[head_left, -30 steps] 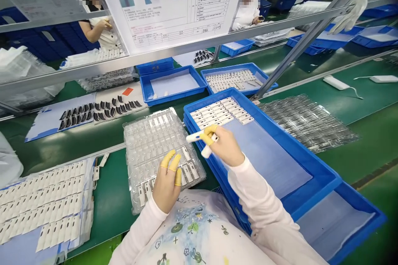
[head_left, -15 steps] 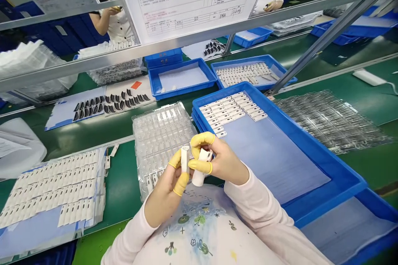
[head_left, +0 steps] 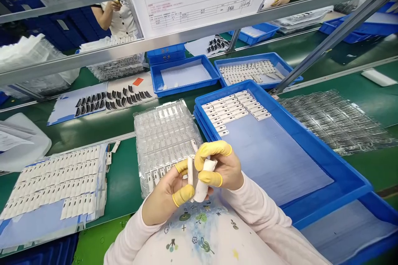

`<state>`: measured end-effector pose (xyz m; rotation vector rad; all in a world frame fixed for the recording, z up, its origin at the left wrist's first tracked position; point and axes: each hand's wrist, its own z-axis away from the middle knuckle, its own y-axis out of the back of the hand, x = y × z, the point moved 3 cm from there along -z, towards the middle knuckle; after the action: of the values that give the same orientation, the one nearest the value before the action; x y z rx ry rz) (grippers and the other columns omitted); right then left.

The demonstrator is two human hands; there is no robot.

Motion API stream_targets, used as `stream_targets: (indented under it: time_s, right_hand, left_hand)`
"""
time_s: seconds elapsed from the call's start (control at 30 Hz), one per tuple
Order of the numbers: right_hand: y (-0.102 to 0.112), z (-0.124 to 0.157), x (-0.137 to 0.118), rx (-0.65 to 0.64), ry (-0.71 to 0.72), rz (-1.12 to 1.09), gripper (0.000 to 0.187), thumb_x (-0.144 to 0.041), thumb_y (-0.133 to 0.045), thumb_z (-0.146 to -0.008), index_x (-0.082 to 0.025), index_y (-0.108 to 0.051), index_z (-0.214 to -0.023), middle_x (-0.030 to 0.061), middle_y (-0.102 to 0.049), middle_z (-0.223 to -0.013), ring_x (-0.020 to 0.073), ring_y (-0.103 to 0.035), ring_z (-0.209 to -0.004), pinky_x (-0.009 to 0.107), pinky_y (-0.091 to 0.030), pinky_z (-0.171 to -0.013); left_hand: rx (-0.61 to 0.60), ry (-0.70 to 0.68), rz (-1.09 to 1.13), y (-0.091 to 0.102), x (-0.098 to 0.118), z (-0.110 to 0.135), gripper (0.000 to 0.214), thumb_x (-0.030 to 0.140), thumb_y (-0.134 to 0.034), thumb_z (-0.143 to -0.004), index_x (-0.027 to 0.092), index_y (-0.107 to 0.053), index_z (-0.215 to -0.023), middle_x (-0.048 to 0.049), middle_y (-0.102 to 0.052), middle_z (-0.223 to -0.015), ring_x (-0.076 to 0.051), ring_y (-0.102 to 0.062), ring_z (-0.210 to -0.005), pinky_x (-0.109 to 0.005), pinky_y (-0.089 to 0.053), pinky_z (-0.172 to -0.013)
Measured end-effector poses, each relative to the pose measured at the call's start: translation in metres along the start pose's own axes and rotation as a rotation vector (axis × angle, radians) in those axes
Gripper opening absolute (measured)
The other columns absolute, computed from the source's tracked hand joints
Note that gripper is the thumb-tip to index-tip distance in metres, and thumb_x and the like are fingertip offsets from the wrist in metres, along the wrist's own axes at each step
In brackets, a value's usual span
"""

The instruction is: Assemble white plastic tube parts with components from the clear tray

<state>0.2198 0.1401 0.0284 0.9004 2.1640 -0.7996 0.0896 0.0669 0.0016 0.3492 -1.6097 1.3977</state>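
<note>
Yellow finger cots cover the thumb and index finger of both my hands. My left hand (head_left: 161, 201) is closed on a narrow white plastic piece (head_left: 190, 170), held upright and seen edge-on. Close beside it, my right hand (head_left: 231, 169) grips a wider white curved plastic piece (head_left: 202, 188), tilted, with its lower end by my left thumb. Whether the two pieces touch is unclear. A small slotted white part (head_left: 194, 145) shows just above my fingers. Behind the hands lies a clear blister tray (head_left: 164, 132) with white slotted parts in its front row.
At right, a stacked blue tray (head_left: 280, 165) bears rows of white parts. Many slotted white parts (head_left: 62, 174) lie in rows at left. Black curved pieces (head_left: 124, 99) lie behind. A metal rail (head_left: 174, 35) crosses in front of a person (head_left: 120, 18).
Both hands have come slightly lower and to the right. My right fingers have shifted on the curved piece, whose dark slot is now out of sight. The camera view has tilted slightly.
</note>
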Motion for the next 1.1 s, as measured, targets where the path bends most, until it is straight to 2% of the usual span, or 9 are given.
stream_targets:
  time_s: [0.17, 0.3, 0.4, 0.5, 0.6, 0.7, 0.9, 1.1]
  right_hand:
    - [-0.001, 0.003, -0.005, 0.002, 0.102, 0.164, 0.03, -0.033, -0.077, -0.085, -0.029, -0.061, -0.11, -0.0024, -0.063, -0.076, 0.0095, -0.056, -0.052, 0.023, -0.049, -0.052]
    - [-0.001, 0.007, -0.007, 0.059, 0.248, 0.378, 0.039, -0.035, -0.075, -0.086, -0.034, -0.058, -0.121, -0.0007, -0.063, -0.082, 0.0143, -0.062, -0.064, 0.028, -0.055, -0.06]
    - [0.002, 0.009, -0.006, 0.115, 0.311, 0.553, 0.049, -0.039, -0.077, -0.083, -0.033, -0.056, -0.127, 0.0047, -0.06, -0.102, 0.0212, -0.065, -0.091, 0.037, -0.059, -0.078]
    - [0.002, 0.009, -0.004, 0.001, 0.256, 0.654, 0.053, -0.05, -0.074, -0.084, -0.029, -0.057, -0.129, 0.0081, -0.055, -0.113, 0.024, -0.062, -0.103, 0.041, -0.058, -0.088]
    - [-0.001, 0.011, -0.006, -0.14, 0.241, 0.625, 0.051, -0.051, -0.069, -0.089, -0.025, -0.058, -0.132, 0.0084, -0.055, -0.112, 0.0199, -0.062, -0.097, 0.035, -0.057, -0.084]
    - [-0.004, 0.013, -0.011, -0.175, 0.234, 0.567, 0.051, -0.045, -0.069, -0.09, -0.027, -0.057, -0.137, 0.0073, -0.059, -0.109, 0.018, -0.063, -0.094, 0.031, -0.056, -0.08]
    - [-0.008, 0.013, -0.017, -0.216, 0.247, 0.513, 0.053, -0.043, -0.071, -0.09, -0.03, -0.057, -0.139, 0.0052, -0.062, -0.101, 0.0166, -0.064, -0.087, 0.029, -0.055, -0.078]
    - [-0.008, 0.014, -0.015, -0.225, 0.265, 0.46, 0.047, -0.041, -0.065, -0.094, -0.033, -0.056, -0.14, 0.0052, -0.064, -0.101, 0.0165, -0.065, -0.086, 0.03, -0.055, -0.078]
  left_hand:
    - [0.032, -0.008, -0.024, 0.001, 0.0, 0.001, 0.05, 0.036, -0.077, -0.083, 0.027, -0.06, -0.129, -0.0129, -0.068, -0.125, -0.024, -0.075, -0.09, -0.039, -0.061, -0.08]
    - [0.046, -0.05, -0.123, 0.001, 0.002, 0.003, 0.051, 0.034, -0.077, -0.084, 0.027, -0.059, -0.132, -0.0107, -0.074, -0.114, -0.019, -0.074, -0.087, -0.031, -0.061, -0.075]
    - [0.101, -0.169, -0.347, -0.001, 0.005, 0.007, 0.046, 0.028, -0.07, -0.091, 0.029, -0.058, -0.135, -0.0096, -0.073, -0.121, -0.02, -0.074, -0.099, -0.03, -0.061, -0.083]
    - [0.189, -0.358, -0.706, 0.0, 0.009, 0.012, 0.048, 0.021, -0.064, -0.094, 0.029, -0.053, -0.14, -0.0097, -0.069, -0.132, -0.022, -0.069, -0.114, -0.034, -0.056, -0.098]
    - [0.213, -0.559, -0.974, 0.001, 0.011, 0.018, 0.049, 0.021, -0.063, -0.094, 0.027, -0.053, -0.141, -0.0105, -0.07, -0.129, -0.023, -0.069, -0.114, -0.035, -0.056, -0.099]
    - [0.188, -0.688, -1.066, 0.0, 0.013, 0.02, 0.044, 0.022, -0.06, -0.095, 0.025, -0.054, -0.139, -0.012, -0.073, -0.122, -0.023, -0.071, -0.11, -0.034, -0.059, -0.092]
    - [0.141, -0.807, -1.076, -0.008, 0.019, 0.018, 0.045, 0.024, -0.059, -0.096, 0.026, -0.052, -0.141, -0.0112, -0.075, -0.112, -0.022, -0.073, -0.101, -0.034, -0.061, -0.085]
    - [0.101, -0.819, -1.029, -0.013, 0.021, 0.017, 0.047, 0.018, -0.059, -0.095, 0.028, -0.053, -0.14, -0.0093, -0.076, -0.108, -0.021, -0.073, -0.097, -0.033, -0.061, -0.081]
